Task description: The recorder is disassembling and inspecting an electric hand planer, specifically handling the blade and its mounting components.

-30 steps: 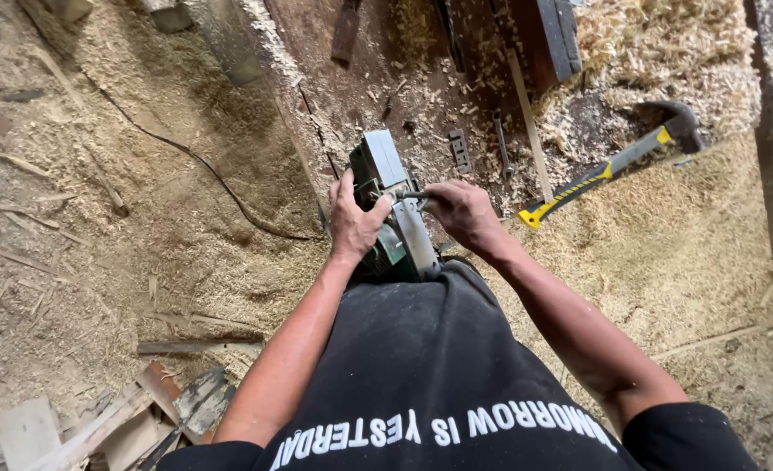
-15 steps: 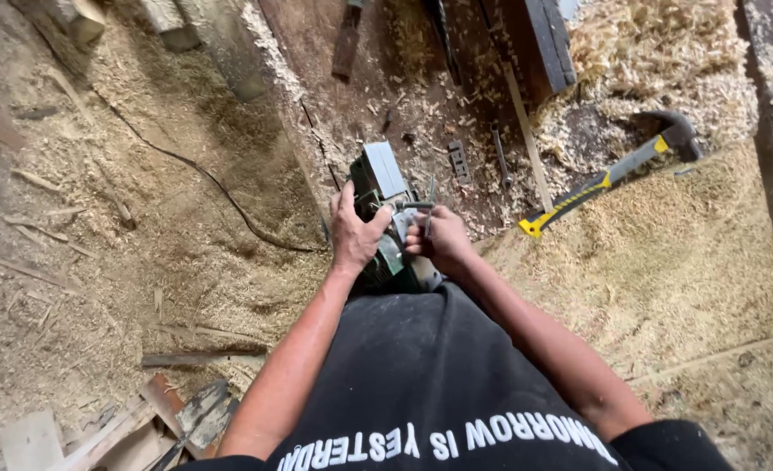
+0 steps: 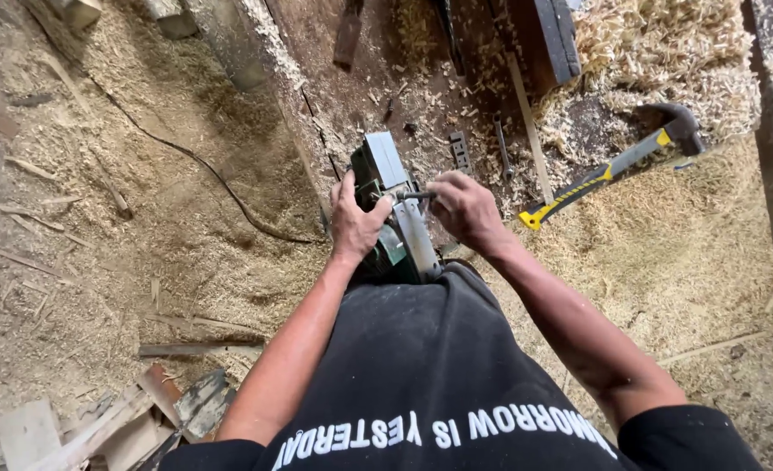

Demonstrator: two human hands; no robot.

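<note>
A green electric planer (image 3: 385,205) with a grey metal sole lies upside down against my lap, on the edge of a dusty workbench. My left hand (image 3: 357,216) grips its left side and holds it steady. My right hand (image 3: 463,208) is closed around a thin metal tool (image 3: 411,197) whose tip rests on the planer's sole. My black shirt hides the planer's near end.
A hammer (image 3: 618,166) with a black and yellow handle lies on sawdust to the right. A black cable (image 3: 203,170) runs across the sawdust floor at left. A small wrench (image 3: 502,146) and wood shavings lie on the bench. Scrap wood pieces (image 3: 133,419) sit at lower left.
The view has shifted slightly. Both hands stay on the planer, the right hand shifting a little with the thin tool.
</note>
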